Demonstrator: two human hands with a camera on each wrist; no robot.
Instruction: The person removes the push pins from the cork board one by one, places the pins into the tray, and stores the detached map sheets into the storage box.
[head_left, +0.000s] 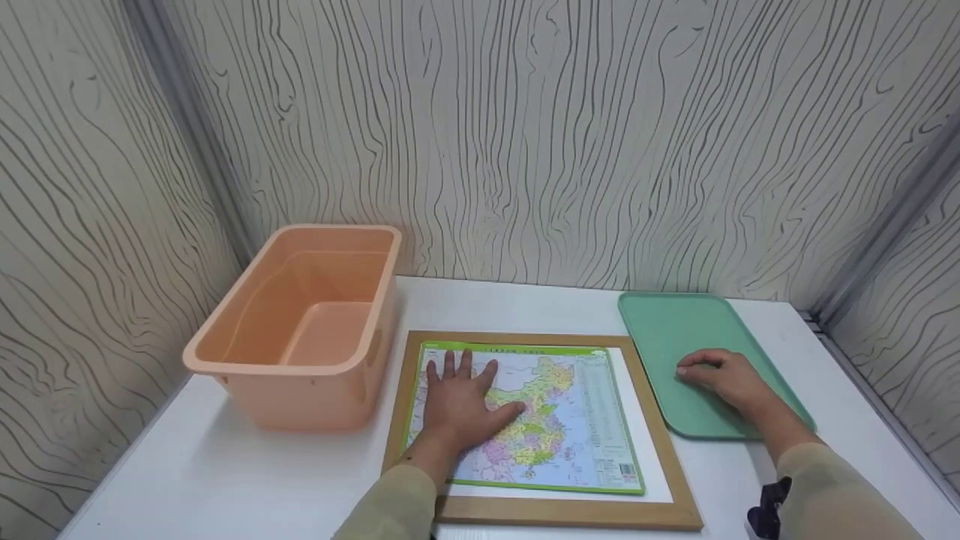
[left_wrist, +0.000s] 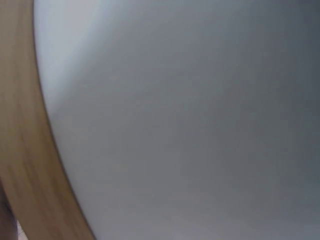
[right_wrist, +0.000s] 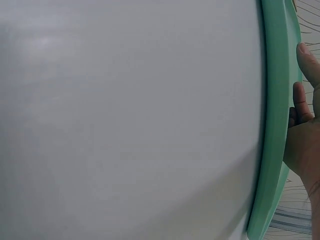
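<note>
A colourful map puzzle (head_left: 555, 420) with a green border lies in a wooden frame (head_left: 562, 514) on the white table. My left hand (head_left: 461, 401) lies flat on the map's left part, fingers spread. My right hand (head_left: 724, 375) rests on the green tray (head_left: 675, 322) to the right of the frame, fingers loosely bent and holding nothing. In the right wrist view the tray's rim (right_wrist: 272, 125) and my fingers (right_wrist: 307, 60) show at the right edge. The left wrist view shows only the frame's edge (left_wrist: 30, 165) and the bare table.
An empty peach plastic bin (head_left: 307, 322) stands at the back left of the table (head_left: 225, 472), close to the frame's left side. Patterned walls close in the table at the back and both sides.
</note>
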